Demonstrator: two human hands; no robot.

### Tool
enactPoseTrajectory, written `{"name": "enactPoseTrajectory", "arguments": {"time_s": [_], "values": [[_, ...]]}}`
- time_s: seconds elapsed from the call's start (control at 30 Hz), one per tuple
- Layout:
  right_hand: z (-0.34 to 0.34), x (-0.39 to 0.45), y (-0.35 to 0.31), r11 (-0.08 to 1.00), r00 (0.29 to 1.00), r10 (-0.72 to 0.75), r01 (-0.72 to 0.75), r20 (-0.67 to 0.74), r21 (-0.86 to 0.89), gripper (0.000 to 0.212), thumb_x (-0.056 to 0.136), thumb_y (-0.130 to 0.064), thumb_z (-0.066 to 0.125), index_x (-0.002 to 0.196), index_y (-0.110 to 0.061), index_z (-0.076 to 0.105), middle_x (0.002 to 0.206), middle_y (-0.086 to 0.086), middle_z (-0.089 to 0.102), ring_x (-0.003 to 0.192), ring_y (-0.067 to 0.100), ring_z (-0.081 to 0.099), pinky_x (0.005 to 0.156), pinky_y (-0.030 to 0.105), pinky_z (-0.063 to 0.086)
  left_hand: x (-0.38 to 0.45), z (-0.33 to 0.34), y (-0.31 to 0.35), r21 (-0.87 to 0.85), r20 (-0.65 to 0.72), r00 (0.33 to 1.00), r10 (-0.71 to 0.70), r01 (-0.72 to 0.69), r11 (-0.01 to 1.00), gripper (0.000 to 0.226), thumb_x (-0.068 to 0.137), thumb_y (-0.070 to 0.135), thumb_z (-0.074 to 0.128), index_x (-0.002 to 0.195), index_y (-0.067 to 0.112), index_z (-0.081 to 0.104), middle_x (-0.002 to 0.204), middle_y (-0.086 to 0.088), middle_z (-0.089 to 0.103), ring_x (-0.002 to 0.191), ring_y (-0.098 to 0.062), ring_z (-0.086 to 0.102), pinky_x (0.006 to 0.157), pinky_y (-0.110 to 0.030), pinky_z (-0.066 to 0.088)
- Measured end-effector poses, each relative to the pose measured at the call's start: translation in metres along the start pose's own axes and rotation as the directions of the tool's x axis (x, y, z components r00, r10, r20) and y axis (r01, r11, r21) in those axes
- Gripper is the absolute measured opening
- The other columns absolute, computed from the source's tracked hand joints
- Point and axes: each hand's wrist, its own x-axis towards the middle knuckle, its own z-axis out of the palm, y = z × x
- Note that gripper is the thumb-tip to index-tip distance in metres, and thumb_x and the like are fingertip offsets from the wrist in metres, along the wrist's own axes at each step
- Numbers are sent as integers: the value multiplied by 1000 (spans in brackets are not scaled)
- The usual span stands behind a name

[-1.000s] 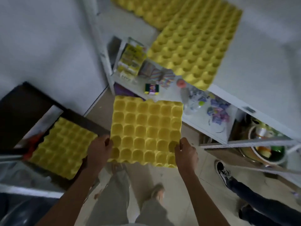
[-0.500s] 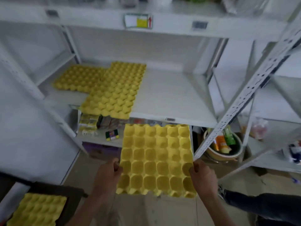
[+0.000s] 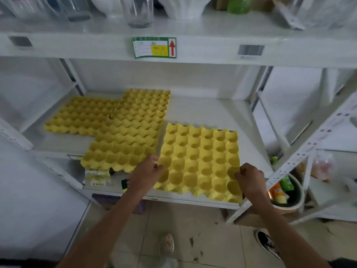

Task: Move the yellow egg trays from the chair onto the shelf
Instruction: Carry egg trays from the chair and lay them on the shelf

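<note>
A yellow egg tray [image 3: 199,161] lies over the front right part of the white shelf [image 3: 212,111], its near edge sticking out past the shelf lip. My left hand [image 3: 144,174] grips its left edge and my right hand [image 3: 249,177] pinches its right edge. Beside it on the left, a second yellow tray [image 3: 133,128] rests on the shelf and overhangs the front. A third yellow tray [image 3: 81,115] lies at the back left, partly under the second. The chair is out of view.
The upper shelf [image 3: 193,29] carries glass jars [image 3: 138,10] and white bowls. A diagonal metal brace [image 3: 301,157] runs at the right, above a bowl of packets [image 3: 284,192]. Small goods sit on a lower shelf. Another person's black shoe [image 3: 268,244] stands on the tiled floor.
My view swung from the chair up to the shelf. Both hands carried the tray forward and up, and now it lies on the shelf beside the other trays.
</note>
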Motion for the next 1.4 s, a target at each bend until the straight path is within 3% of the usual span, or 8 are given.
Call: {"name": "enactPoseTrajectory", "arguments": {"time_s": [0.2, 0.3, 0.43, 0.57, 0.67, 0.83, 1.0, 1.4], "values": [[44, 101, -28, 992, 996, 91, -92, -10, -84, 5, 85, -26, 69, 84, -21, 67, 79, 10, 66, 71, 29, 53, 65, 32, 43, 97, 21, 0, -121, 45, 996, 80, -74, 990, 39, 93, 35, 61, 130, 21, 62, 84, 10, 64, 70, -1, 61, 55, -13, 40], [58, 136, -38, 988, 992, 127, -128, -16, -88, 12, 85, -26, 69, 93, -18, 73, 83, 12, 70, 70, 27, 51, 66, 31, 41, 130, 24, -1, -108, 89, 989, 122, -112, 988, 50, 93, 32, 64, 141, 19, 56, 112, -5, 69, 100, -19, 69, 75, -25, 48], [58, 154, -55, 984, 984, 177, -177, -19, 21, 33, 89, -30, 68, 118, -16, 66, 105, 15, 75, 87, 33, 65, 76, 38, 55, 151, 15, -9, -111, 73, 975, 211, -202, 973, 42, 94, 31, 62, 135, 28, 56, 130, 5, 64, 119, -12, 63, 92, -38, 57], [59, 129, -69, 959, 939, -221, 160, -263, -235, 52, 96, -48, 54, 138, -20, 45, 127, 11, 57, 112, 34, 56, 79, 46, 52, 186, -13, -29, 33, -163, 923, 349, -349, 937, 34, 93, 37, 54, 126, 33, 57, 123, 11, 66, 102, -12, 67, 79, -34, 58], [84, 95, -83, 831, 863, -497, 440, -96, -340, 64, 98, -62, 40, 151, -26, 39, 146, 8, 45, 127, 29, 47, 98, 47, 45, 228, -26, -47, 341, -179, 888, 424, -348, 873, 45, 95, 40, 53, 139, 31, 52, 144, 1, 56, 128, -25, 56, 99, -49, 53], [117, 116, -95, 723, 857, -497, 495, 136, -482, 68, 100, -70, 24, 157, -36, 30, 165, 13, 23, 146, 31, 36, 120, 54, 24, 294, -16, -75, 512, 22, 960, 280, -251, 821, 61, 101, 58, 36, 158, 39, 25, 172, 3, 9, 159, -31, 10, 125, -58, 14], [131, 180, -112, 710, 856, -504, 488, 117, -508, 68, 99, -69, 21, 154, -32, 39, 163, 17, 30, 139, 34, 46, 118, 56, 26, 309, -2, -90, 558, -16, 927, 374, -302, 773, 56, 98, 62, 28, 146, 37, 43, 161, 3, 33, 151, -29, 26, 118, -56, 28], [144, 279, -162, 681, 820, -505, 571, 271, -458, 74, 98, -71, 14, 160, -32, 19, 167, 22, 12, 154, 35, 19, 125, 52, 15, 318, -2, -93, 516, -36, 933, 357, -289, 806, 54, 97, 61, 40, 144, 37, 49, 153, 5, 41, 147, -26, 32, 113, -54, 37]]}}
